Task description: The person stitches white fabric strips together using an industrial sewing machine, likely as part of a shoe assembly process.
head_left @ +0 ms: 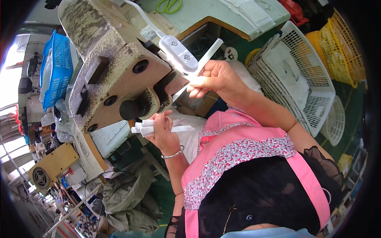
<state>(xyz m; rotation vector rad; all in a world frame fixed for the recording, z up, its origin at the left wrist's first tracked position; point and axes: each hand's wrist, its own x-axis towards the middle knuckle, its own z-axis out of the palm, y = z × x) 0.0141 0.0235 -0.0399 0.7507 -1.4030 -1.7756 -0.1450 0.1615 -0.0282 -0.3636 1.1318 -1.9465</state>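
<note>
beside the rough-textured metal machine head (119,75), the right hand (222,81) pinches a flat white strip (209,56) in its fingertips; also near the head, the left hand (163,137) grips bundled white bands (183,129).

Right hand (218,79)'s pinching a white strip (211,52) right by this beat-up machine (119,77), left hand (162,134)'s got a bunch of strips (183,129). Green scissors (170,11) up on the table (202,12), blue basket (58,67) off left, white basket (318,93) over right.
</note>
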